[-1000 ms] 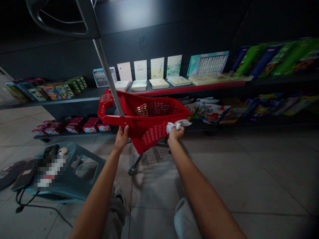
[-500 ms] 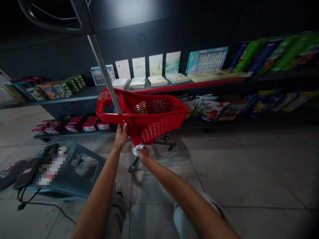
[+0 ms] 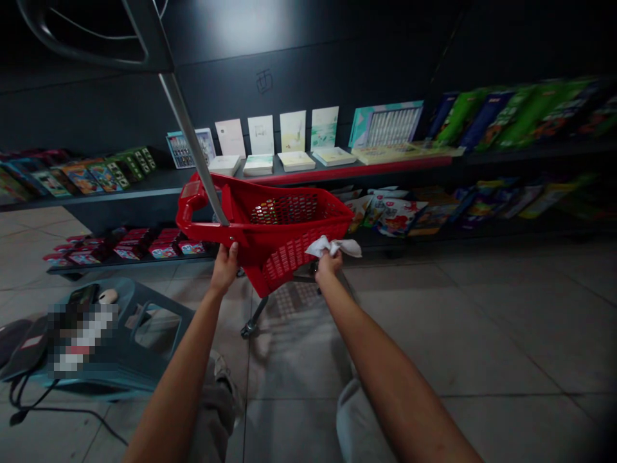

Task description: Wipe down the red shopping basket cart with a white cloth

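Note:
A small red shopping cart [image 3: 282, 238] with a perforated basket stands ahead of me on thin legs with casters. My left hand [image 3: 224, 267] grips the cart's body below its rear handle, thumb against the red plastic and the other fingers partly hidden. In my right hand [image 3: 328, 263] is a bunched white cloth [image 3: 344, 247], whose loose end sticks out to the right. That hand is beside the near lower side of the basket, toward its front; whether the cloth touches the mesh I cannot tell.
A grey metal pole [image 3: 186, 128] rises from the cart's rear. Behind runs a dark shelf [image 3: 159, 183] with books [image 3: 294, 161], boxes and snack bags [image 3: 398, 215]. At left stands a grey-blue plastic stool [image 3: 144, 299] with devices and a cable [image 3: 72, 409]. The floor is tiled.
My right hand has moved right and upward with the cloth, from under the basket's rear corner to its front part. My left hand keeps its hold. The view has shifted slightly.

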Demonstrator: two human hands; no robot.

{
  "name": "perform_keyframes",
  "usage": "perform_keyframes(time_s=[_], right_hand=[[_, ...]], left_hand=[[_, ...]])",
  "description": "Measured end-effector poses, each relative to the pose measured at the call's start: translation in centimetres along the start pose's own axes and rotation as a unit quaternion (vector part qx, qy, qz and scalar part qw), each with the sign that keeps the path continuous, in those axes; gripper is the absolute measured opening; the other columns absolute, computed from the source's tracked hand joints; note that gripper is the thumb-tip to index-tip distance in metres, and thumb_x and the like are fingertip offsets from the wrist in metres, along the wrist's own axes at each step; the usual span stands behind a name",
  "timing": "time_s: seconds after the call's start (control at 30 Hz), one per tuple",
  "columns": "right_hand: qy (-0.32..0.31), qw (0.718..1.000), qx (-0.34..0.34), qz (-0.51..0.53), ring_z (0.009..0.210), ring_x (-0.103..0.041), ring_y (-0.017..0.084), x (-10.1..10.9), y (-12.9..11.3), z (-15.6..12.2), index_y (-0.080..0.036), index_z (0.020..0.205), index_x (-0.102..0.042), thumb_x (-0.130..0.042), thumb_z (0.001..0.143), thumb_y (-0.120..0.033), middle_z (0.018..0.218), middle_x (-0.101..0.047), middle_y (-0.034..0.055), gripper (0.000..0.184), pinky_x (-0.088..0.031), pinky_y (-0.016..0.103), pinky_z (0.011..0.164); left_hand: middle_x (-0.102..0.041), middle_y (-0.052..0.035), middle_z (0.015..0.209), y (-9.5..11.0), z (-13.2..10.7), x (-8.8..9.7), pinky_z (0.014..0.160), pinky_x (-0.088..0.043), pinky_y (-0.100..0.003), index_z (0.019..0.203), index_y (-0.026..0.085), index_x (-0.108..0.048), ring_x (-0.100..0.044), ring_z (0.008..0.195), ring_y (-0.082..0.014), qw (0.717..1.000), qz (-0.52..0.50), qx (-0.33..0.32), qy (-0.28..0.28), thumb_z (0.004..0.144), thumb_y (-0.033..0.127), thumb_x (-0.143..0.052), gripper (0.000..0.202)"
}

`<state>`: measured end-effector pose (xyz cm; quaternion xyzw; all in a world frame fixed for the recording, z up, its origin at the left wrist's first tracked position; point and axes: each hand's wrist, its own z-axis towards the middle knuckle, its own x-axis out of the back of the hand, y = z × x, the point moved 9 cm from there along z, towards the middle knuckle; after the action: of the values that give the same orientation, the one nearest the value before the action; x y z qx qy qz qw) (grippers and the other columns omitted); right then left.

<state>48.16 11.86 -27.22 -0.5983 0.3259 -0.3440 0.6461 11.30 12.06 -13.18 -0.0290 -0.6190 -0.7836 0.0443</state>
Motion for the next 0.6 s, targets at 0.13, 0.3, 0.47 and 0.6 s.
perform_keyframes(time_s=[0.13,0.3,0.47,0.6], right_hand=[[0.012,0.999,0.016,-0.027,0.105,-0.064,0.023,-0.7,-2.3,-1.5,-0.014,0.122,-0.063,-0.057,0.078,-0.024,0.116,-0.068,0.0130,0.046,-0.048,0.038,0.101],[0.001,0.986,0.165,-0.034,0.116,-0.057,0.024,-1.6,-8.5,-4.0,-0.013,0.124,-0.060,-0.054,0.080,-0.019,0.123,-0.060,0.0159,0.045,-0.043,0.038,0.108],[0.012,0.969,0.243,-0.039,0.121,-0.055,0.023,-1.0,-12.2,-4.9,-0.016,0.130,-0.055,-0.048,0.083,-0.017,0.127,-0.057,0.0148,0.047,-0.042,0.038,0.110],[0.006,0.959,0.279,-0.042,0.124,-0.053,0.024,-0.3,-13.0,-4.6,-0.017,0.128,-0.056,-0.050,0.082,-0.017,0.128,-0.058,0.0141,0.046,-0.040,0.040,0.111]], left_hand=[[-0.064,-0.0106,0.133,0.0,-0.1,0.0,0.081,-0.063,-0.039,0.139,0.024,-0.052,-0.065,0.114,-0.0267,1.000,-0.010,0.010,0.010,0.090,0.065,-0.059,0.065],[-0.064,-0.0114,0.133,0.4,-0.2,0.1,0.079,-0.063,-0.040,0.137,0.023,-0.054,-0.064,0.115,-0.0280,1.000,-0.014,0.016,0.010,0.090,0.061,-0.061,0.061],[-0.062,-0.0125,0.135,0.6,-0.3,1.1,0.084,-0.063,-0.040,0.136,0.021,-0.053,-0.063,0.118,-0.0278,0.999,-0.027,0.004,0.020,0.090,0.059,-0.063,0.061],[-0.063,-0.0121,0.136,0.5,-0.4,3.1,0.089,-0.061,-0.040,0.138,0.022,-0.053,-0.063,0.118,-0.0264,0.999,-0.014,-0.010,0.049,0.092,0.060,-0.059,0.060]])
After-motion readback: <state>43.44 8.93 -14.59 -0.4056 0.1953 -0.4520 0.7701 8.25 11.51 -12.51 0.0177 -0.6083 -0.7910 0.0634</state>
